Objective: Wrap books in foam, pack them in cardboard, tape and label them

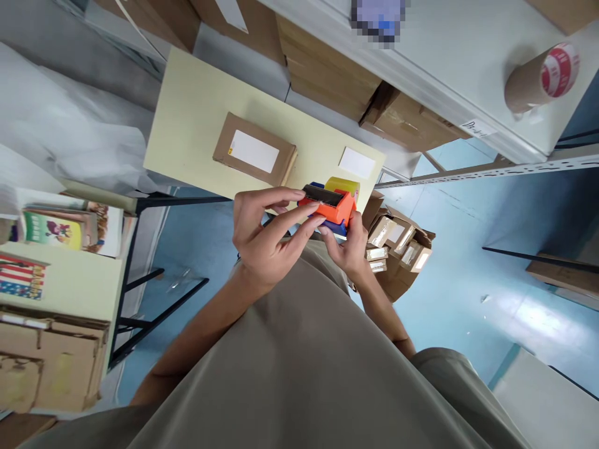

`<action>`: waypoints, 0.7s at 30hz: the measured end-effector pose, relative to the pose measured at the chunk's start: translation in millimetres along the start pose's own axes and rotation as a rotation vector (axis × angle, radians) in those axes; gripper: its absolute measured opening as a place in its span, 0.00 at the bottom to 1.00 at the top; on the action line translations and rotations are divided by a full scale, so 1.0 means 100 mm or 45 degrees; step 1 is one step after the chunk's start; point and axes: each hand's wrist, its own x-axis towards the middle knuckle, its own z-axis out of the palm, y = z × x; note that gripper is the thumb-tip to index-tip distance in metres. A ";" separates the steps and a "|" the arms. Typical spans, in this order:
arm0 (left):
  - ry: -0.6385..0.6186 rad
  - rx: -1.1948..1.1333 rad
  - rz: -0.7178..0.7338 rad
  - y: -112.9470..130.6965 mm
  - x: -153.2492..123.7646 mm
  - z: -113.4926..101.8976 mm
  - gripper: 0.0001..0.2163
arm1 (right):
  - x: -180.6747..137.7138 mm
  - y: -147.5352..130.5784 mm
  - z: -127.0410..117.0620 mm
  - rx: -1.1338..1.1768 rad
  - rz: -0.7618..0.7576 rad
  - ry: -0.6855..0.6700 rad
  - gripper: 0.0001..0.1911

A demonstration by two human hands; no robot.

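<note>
A tape dispenser (334, 209) with an orange and blue body and a dark front edge is held over the near side of the table. A roll of yellowish tape (344, 185) sits in it. My right hand (349, 246) is closed around its lower right side, thumb along the near edge. My left hand (266, 240) has its fingers stretched out and apart, fingertips touching the dispenser's left end and front edge. Whether a tape end lies under those fingertips is too small to tell. Just beyond my left hand, a brown cardboard parcel (255, 149) with a white label lies on the table.
The pale yellow table (187, 118) also bears a white paper slip (356, 162). On the floor at right stands an open carton (397, 274) with small boxes inside. A shelf (449, 56) holds a tape core (538, 81). Books (56, 227) lie on a left table.
</note>
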 end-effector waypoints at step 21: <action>-0.039 -0.029 0.044 -0.07 0.10 -0.08 0.10 | 0.09 -0.03 0.04 0.024 -0.093 0.068 0.26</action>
